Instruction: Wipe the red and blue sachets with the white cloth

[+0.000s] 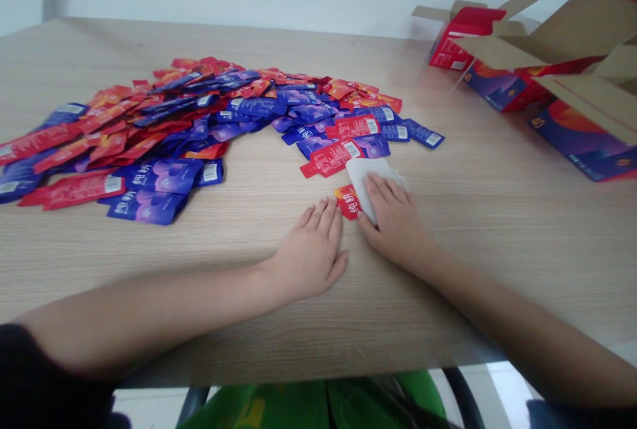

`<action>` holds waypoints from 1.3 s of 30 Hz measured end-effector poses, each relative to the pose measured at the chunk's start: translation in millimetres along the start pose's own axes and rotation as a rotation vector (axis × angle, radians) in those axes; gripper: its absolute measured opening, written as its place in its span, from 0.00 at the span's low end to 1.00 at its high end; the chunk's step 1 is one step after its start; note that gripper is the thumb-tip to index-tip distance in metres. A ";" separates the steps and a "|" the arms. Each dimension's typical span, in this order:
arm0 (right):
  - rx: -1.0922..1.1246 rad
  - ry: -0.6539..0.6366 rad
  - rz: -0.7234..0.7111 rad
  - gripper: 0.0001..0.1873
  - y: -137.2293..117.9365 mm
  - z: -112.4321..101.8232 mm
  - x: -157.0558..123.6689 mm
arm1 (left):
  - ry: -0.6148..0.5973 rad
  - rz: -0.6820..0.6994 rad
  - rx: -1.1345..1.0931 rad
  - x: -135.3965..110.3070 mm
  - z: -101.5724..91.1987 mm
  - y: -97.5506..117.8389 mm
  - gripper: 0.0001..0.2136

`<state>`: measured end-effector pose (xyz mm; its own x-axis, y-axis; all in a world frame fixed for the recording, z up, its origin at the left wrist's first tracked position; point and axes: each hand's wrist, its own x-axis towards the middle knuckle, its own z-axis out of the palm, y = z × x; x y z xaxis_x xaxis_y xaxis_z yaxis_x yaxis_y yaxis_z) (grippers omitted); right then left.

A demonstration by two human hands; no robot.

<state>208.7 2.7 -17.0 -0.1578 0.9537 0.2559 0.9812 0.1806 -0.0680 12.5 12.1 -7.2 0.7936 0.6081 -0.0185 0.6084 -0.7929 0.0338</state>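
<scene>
Left hand (309, 250) flat, empty; right hand (393, 223) open, pressing tissue (367, 180) onto a red sachet (346, 202) on the desk (497, 270); risk: a slip scattering the heap (239, 111) at ten o'clock.

The wood-grain table (497, 283) carries a wide spread of red and blue sachets (209, 130) across its left and middle, toward the far edge. Open cardboard cartons (587, 64) and a red box (460, 44) sit at the far right corner.

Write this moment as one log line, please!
left hand: beside red sachet | right hand: on white cloth | behind: blue and red sachets
</scene>
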 end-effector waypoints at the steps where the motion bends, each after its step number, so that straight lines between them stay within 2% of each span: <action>1: 0.015 -0.009 -0.057 0.32 -8.2 -0.5 -2.0 | 0.000 0.000 -0.001 0.1 0.0 -0.1 0.32; 4: 0.066 -0.050 -0.147 0.32 -16.3 -3.2 -3.9 | -0.007 -0.001 -0.003 0.6 -0.6 -0.1 0.32; 9: 0.046 -0.018 0.093 0.32 17.0 -3.1 4.5 | -0.018 0.000 0.003 0.9 -1.7 0.6 0.33; 11: 0.021 0.001 0.116 0.33 19.2 -1.3 5.0 | -0.015 -0.002 0.001 1.0 -1.5 0.6 0.33; 16: 0.068 -0.042 -0.121 0.32 -13.0 -1.5 -2.9 | 0.001 0.004 -0.008 1.6 -0.2 -0.2 0.32; 18: 0.088 -0.057 -0.144 0.32 -15.0 -3.0 -3.3 | 0.006 0.006 -0.009 1.6 -0.1 -0.5 0.32; 23: 0.086 -0.014 0.106 0.33 20.6 -0.6 5.6 | -0.011 -0.001 0.001 1.0 -1.6 -0.2 0.33; 25: 0.096 0.026 0.129 0.32 25.9 1.8 7.1 | -0.009 -0.004 0.005 0.9 -1.8 0.1 0.32; 28: 0.097 0.031 0.038 0.32 10.3 2.6 2.9 | 0.008 -0.008 0.005 0.8 -1.2 0.5 0.32; 32: 0.115 -0.024 -0.102 0.32 -12.3 -2.2 -4.4 | 0.014 -0.003 -0.005 0.8 0.0 0.4 0.32; 34: 0.112 -0.027 -0.080 0.32 -7.6 -3.7 -3.8 | 0.017 -0.002 -0.006 0.8 0.2 0.4 0.32; 39: 0.072 0.030 0.068 0.32 22.1 1.3 5.4 | -0.009 -0.003 -0.012 0.8 -0.8 0.8 0.32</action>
<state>229.4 12.2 -18.4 -0.0870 0.9569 0.2771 0.9787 0.1340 -0.1553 13.7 12.0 -6.4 0.7917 0.6103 -0.0276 0.6109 -0.7904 0.0455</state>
